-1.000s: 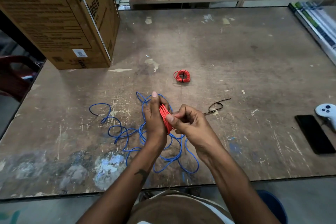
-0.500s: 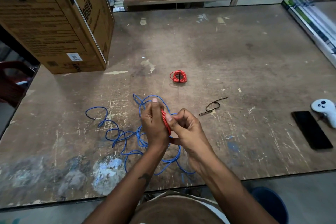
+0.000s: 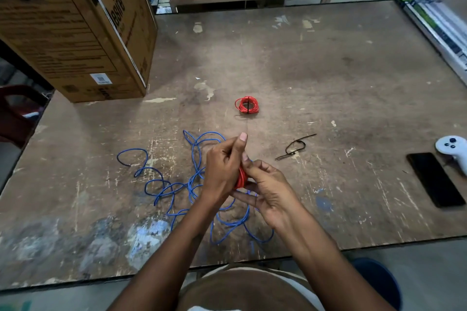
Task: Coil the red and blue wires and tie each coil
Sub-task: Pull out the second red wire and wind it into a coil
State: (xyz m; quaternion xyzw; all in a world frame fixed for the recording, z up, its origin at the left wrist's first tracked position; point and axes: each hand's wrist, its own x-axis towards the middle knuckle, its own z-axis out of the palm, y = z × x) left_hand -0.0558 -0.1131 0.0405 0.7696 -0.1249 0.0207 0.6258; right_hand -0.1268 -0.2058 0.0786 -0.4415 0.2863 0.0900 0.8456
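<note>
Between my two hands sits a red wire coil (image 3: 241, 179), mostly hidden by fingers. My left hand (image 3: 223, 168) wraps round it, index finger pointing up. My right hand (image 3: 267, 190) pinches its right side with thumb and fingers. Under both hands a loose blue wire (image 3: 161, 187) sprawls in loops over the table (image 3: 328, 70). A second red coil (image 3: 247, 105), bound with a black tie, lies farther back. A black tie (image 3: 294, 148), looped, lies to the right of my hands.
A large cardboard box (image 3: 75, 28) stands at the back left. At the right edge lie a black phone (image 3: 434, 179), a white controller (image 3: 453, 148) and long packaged strips (image 3: 439, 25). A shelf frame stands behind the table.
The red coil has sunk deeper between my hands and shows less. My left hand's fingers have curled round it more, and the right hand has shifted lower on it.
</note>
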